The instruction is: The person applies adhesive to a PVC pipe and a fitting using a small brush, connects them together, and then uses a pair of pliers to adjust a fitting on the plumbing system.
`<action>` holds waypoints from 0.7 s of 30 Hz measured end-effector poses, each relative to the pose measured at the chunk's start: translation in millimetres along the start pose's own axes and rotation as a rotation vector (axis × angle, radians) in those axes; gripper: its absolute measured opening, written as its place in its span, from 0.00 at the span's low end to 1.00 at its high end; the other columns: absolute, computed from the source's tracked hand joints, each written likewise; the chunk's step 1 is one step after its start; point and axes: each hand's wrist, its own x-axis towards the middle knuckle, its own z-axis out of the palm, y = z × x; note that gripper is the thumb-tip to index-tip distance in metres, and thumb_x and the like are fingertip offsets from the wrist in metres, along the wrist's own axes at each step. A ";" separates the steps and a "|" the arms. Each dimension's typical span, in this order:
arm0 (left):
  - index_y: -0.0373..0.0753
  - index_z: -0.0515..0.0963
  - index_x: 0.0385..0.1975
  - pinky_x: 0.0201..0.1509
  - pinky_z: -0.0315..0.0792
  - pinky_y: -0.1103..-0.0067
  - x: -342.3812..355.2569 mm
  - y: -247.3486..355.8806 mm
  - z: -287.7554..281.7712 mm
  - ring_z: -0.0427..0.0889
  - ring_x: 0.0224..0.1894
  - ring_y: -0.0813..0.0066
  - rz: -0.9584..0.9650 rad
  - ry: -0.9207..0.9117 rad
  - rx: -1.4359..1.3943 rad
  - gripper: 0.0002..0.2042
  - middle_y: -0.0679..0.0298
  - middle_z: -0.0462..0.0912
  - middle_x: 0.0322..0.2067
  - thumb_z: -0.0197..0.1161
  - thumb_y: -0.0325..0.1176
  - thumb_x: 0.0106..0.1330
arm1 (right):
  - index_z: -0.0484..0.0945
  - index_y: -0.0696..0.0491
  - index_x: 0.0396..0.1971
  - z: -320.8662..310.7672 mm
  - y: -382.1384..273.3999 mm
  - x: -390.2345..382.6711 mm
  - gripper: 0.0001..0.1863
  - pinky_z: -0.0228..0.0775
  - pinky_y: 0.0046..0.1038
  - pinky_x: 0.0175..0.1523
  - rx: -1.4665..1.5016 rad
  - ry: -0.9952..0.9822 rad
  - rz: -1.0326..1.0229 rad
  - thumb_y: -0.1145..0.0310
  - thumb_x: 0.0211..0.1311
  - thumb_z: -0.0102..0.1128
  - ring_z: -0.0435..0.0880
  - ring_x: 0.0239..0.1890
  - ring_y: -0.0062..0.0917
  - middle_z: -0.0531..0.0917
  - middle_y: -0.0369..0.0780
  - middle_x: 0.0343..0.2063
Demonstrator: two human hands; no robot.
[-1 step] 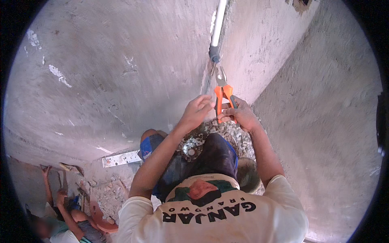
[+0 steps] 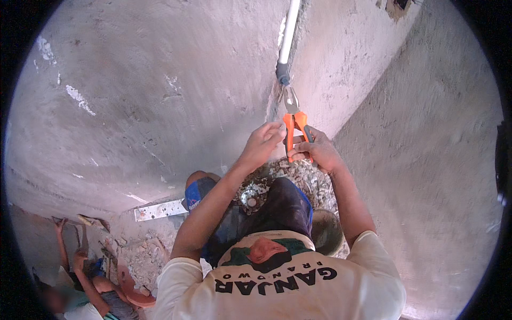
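Observation:
Orange-and-black handled pliers (image 2: 290, 120) point up the wall, with my right hand (image 2: 320, 150) closed around their handles. Their metal jaws meet at the tip, just below a dark grey pipe fitting (image 2: 283, 73); whether they touch it I cannot tell. That fitting sits at the lower end of a white pipe (image 2: 289, 32) running along a groove in the plaster. My left hand (image 2: 264, 141) is beside the pliers' left handle, its fingers bent and pressed together. Anything between those fingertips is too small to make out.
Grey plastered walls (image 2: 176, 96) meet in a corner. Broken rubble (image 2: 314, 181) covers the floor by my knees, with a bucket (image 2: 326, 232) at the right. A speckled white strip (image 2: 160, 210) lies at left. Another person (image 2: 88, 282) crouches at lower left beside an orange-red basin (image 2: 133, 290).
My left fingertips have shifted slightly right, closer to the pliers' handle. The pliers stay in my right hand, almost unmoved.

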 end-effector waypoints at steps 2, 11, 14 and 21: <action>0.35 0.71 0.54 0.50 0.71 0.74 14.5 15.0 11.1 0.76 0.48 0.75 0.014 0.003 -0.212 0.21 0.61 0.78 0.47 0.54 0.45 0.70 | 0.63 0.62 0.59 -2.5 -10.9 4.4 0.26 0.84 0.25 0.38 -0.008 -0.019 0.018 0.82 0.58 0.52 0.86 0.33 0.32 0.78 0.47 0.38; 0.37 0.73 0.46 0.45 0.71 0.77 49.6 27.0 28.5 0.77 0.40 0.79 0.106 -0.010 -0.169 0.17 0.66 0.77 0.36 0.55 0.44 0.69 | 0.61 0.63 0.61 -12.5 -25.9 12.8 0.28 0.84 0.27 0.41 -0.016 -0.063 0.098 0.77 0.60 0.55 0.86 0.35 0.32 0.79 0.47 0.41; 0.37 0.73 0.46 0.44 0.71 0.77 47.1 34.8 29.1 0.77 0.38 0.79 0.071 -0.015 -0.200 0.17 0.65 0.77 0.35 0.55 0.45 0.69 | 0.61 0.62 0.62 -16.1 -28.9 13.3 0.29 0.84 0.29 0.42 0.030 -0.081 0.134 0.76 0.60 0.56 0.86 0.36 0.33 0.79 0.48 0.41; 0.37 0.73 0.49 0.48 0.73 0.76 58.9 26.9 26.7 0.79 0.43 0.75 0.007 -0.085 -0.289 0.18 0.62 0.80 0.40 0.54 0.45 0.70 | 0.60 0.62 0.63 -25.8 -47.3 12.4 0.30 0.82 0.33 0.45 0.021 -0.170 0.188 0.76 0.60 0.53 0.85 0.39 0.35 0.79 0.51 0.45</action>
